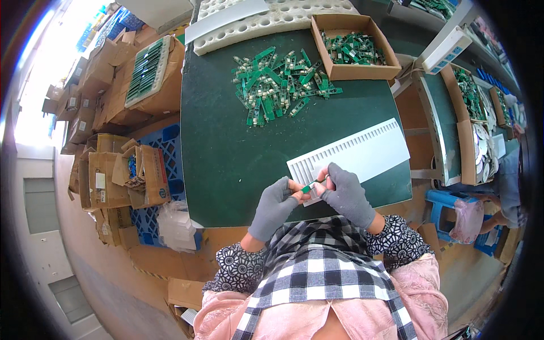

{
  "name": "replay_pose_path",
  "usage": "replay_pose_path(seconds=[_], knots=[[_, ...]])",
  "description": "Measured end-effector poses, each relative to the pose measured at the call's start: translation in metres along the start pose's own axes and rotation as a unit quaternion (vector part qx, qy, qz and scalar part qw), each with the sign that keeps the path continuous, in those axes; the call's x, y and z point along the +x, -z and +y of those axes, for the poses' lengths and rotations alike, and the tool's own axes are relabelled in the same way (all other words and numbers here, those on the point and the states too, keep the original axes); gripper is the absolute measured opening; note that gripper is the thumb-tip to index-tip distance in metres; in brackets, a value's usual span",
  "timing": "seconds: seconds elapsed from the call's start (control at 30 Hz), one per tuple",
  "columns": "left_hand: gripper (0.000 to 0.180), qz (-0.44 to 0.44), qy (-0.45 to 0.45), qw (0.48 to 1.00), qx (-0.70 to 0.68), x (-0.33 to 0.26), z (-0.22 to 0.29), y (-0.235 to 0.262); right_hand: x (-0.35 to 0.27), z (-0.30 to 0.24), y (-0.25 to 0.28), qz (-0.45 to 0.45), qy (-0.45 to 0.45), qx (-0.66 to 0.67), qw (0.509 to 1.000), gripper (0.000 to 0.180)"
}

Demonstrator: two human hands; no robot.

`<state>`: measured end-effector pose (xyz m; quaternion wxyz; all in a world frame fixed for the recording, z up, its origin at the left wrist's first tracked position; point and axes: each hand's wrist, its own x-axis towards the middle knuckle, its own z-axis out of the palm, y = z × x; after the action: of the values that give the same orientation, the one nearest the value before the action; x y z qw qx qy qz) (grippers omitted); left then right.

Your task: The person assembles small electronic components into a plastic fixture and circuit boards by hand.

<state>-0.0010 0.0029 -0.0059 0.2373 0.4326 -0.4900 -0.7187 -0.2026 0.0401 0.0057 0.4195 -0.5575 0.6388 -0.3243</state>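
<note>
Both my hands wear grey fingerless gloves and meet over the near left end of a white slotted tray. Between the fingertips of my left hand is a small green circuit board, pinched at its left end. My right hand is closed at the board's other end, thumb and finger together. What exactly the right fingertips grip is too small to tell. Farther back on the dark green table lies a loose heap of similar green circuit boards.
A cardboard box of circuit boards stands at the table's back right. White foam trays with round holes lie along the back edge. Left of the table are cartons and a blue pallet. Another person sits at the far right.
</note>
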Motion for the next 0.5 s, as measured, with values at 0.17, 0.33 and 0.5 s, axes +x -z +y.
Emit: replay_pose_path(seconds=[0.17, 0.33, 0.5], knots=[[0.012, -0.013, -0.036, 0.999, 0.007, -0.003, -0.008, 0.001, 0.005, 0.016, 0.013, 0.018, 0.050, 0.049, 0.997, 0.020], [0.013, 0.000, -0.078, 0.993, 0.088, 0.016, 0.030, 0.005, 0.044, -0.004, 0.065, 0.015, 0.033, 0.240, 0.970, 0.020], [0.023, 0.137, -0.282, 0.844, 0.435, 0.090, 0.068, -0.005, 0.108, -0.007, 0.140, 0.143, 0.049, 0.245, 0.958, 0.027]])
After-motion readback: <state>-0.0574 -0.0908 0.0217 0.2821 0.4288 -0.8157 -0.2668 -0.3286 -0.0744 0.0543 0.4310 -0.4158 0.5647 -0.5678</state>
